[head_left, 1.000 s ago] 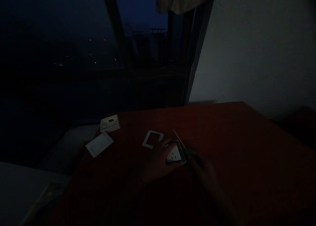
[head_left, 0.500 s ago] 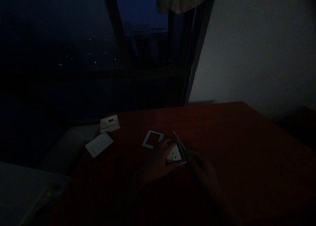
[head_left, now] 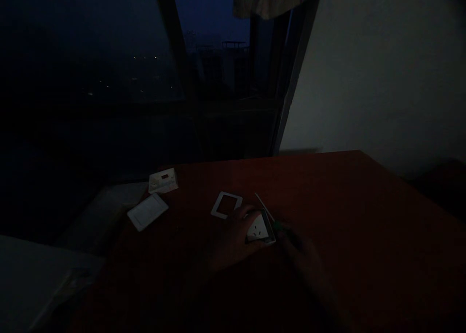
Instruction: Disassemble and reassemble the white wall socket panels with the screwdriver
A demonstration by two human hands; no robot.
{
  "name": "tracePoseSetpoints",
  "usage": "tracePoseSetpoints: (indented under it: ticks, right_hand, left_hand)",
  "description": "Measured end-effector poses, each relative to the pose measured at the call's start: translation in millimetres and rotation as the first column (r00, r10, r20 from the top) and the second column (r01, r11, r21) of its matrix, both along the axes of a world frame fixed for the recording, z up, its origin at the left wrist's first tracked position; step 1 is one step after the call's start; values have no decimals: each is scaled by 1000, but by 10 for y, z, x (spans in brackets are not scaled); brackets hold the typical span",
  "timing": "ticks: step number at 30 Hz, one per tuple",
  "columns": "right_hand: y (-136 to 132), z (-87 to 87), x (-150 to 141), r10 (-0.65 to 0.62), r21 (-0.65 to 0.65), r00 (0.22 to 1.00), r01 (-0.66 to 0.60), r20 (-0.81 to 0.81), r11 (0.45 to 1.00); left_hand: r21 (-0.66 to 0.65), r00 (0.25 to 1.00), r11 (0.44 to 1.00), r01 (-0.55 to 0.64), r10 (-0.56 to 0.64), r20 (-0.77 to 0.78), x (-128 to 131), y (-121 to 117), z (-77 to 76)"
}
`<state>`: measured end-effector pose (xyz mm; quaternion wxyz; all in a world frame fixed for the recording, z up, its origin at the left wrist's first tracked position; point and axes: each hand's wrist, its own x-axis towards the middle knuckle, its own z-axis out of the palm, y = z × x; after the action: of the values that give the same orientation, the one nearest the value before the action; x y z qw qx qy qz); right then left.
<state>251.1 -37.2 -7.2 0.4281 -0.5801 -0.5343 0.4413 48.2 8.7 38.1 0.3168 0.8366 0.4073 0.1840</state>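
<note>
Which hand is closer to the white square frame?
Left: the left hand is close beside the square frame; the right hand is farther right, past the power socket.

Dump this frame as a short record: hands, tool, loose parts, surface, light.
left_hand: hand gripping white socket, slots up
right_hand: hand holding green-handled tool
tool_shaft: points away from the person, beside socket; contact unclear
loose_parts: square frame beyond left hand; flat white panel and white box farther left
surface: reddish-brown table
light: very dim
</note>
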Motion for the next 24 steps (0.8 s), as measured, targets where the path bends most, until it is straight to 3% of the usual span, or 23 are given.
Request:
tracePoseSetpoints:
  ticks: [5, 9, 13, 16, 20, 24]
  right_hand:
    - [-1, -9, 8, 23, -1, 1000, -23, 12, 1000]
    - [-10, -25, 16, 1, 3, 1000, -1, 11, 1000]
    - [-18, -30, 14, -17, -31, 1000, 16, -11, 999]
    - [-20, -25, 12, -24, -51, 999, 23, -28, 998]
    - [-16, -7, 16, -18, -35, 999, 17, -46, 999]
    - [-8, -6, 20, -37, -35, 999, 36, -39, 999]
  left_hand:
    - [15, 1000, 1000, 0, 0, -5, 4, -6, -8]
    - [84, 996, 996, -22, 29, -85, -49, -20, 70]
    - [234, 962, 959, -161, 206, -182, -344, -19, 105]
    - [291, 864, 915, -279, 371, -341, -680, -15, 32]
    - [241, 788, 921, -306, 387, -479, -998, -19, -114]
    - [161, 783, 941, -296, 336, -523, -1052, -9, -174]
